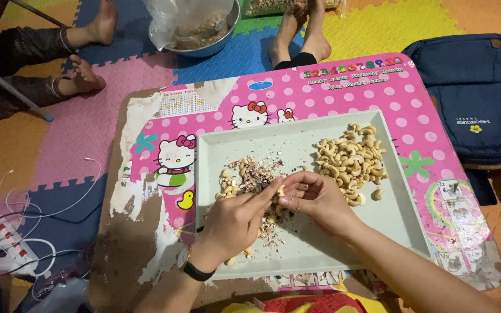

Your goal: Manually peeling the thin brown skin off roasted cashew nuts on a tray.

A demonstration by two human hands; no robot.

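Left hand [236, 223]: fingers curled, thumb and forefinger pinched on a small pale cashew nut [280, 191]; black band on the wrist.
Right hand [314, 197]: fingers bent inward, grip closed on the same nut from the other side; fingertips of both hands touching.
Nut position: over the middle of the pale grey rectangular plastic tray [401, 214].
Tray contents: heap of brown skins and unpeeled nuts [250, 177] at left; pile of peeled cream cashews [352, 159] at right, well apart.
Bench: low pink polka-dot cartoon-printed bench [343, 93], surface peeling at left.
Surroundings: metal bowl with clear plastic bag [195, 26]; navy fabric bag [476, 98] on the foam floor.
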